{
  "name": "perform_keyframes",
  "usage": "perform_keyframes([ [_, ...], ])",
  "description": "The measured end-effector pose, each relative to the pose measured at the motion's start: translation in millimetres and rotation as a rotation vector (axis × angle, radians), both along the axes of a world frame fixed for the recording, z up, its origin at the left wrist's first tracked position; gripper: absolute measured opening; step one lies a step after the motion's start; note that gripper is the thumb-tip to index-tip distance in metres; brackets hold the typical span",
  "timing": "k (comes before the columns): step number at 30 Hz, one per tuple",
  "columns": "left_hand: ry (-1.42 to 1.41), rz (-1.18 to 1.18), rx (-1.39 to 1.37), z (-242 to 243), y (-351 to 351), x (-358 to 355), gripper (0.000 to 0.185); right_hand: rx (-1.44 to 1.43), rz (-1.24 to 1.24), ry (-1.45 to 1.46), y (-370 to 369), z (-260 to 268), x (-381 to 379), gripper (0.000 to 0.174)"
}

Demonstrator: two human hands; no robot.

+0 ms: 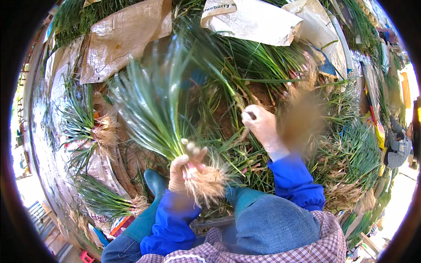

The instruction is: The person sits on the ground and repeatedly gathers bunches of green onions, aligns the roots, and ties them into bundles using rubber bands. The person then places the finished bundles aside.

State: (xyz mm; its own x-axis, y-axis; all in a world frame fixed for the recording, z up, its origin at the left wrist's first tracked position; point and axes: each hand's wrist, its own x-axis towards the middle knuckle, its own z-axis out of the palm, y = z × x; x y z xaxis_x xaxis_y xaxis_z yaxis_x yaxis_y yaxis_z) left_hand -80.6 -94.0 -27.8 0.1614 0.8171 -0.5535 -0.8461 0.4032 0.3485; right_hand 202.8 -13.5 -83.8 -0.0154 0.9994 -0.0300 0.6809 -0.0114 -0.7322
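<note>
My left hand (179,169) grips a bunch of green onions (154,128) just above the roots. Its leaves fan out away from me, slightly blurred, and the pale stringy roots (207,182) hang towards my right knee. To the right, my right hand (261,123) is closed with its fingertips pinched around a thin yellowish-green stalk (235,95). Strands like roots trail below that fist. Beyond both hands lies a large heap of green onions (260,62), roots pointing right. Loose trimmed leaves (260,164) litter the ground beneath my right forearm.
Two onion bunches, an upper one (82,121) and a lower one (108,197), rest at left. More onions (358,151) are piled at right. A tan sack (128,36) and a white sack (250,21) cover the far heap. A person (399,148) is at the far right.
</note>
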Motion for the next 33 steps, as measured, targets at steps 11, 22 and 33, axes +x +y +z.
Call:
perform_keyframes([
  [11,-0.193,0.036,-0.148,-39,-4,6,0.032,0.347,-0.886,-0.161,-42,131,166,0.018],
  [22,0.328,-0.404,-0.236,-11,6,50,0.021,-0.393,0.203,0.311,-45,73,-58,0.013],
  [33,0.44,-0.383,-0.28,-14,-6,33,0.017,-0.547,-0.279,0.458,-14,38,-79,0.032],
])
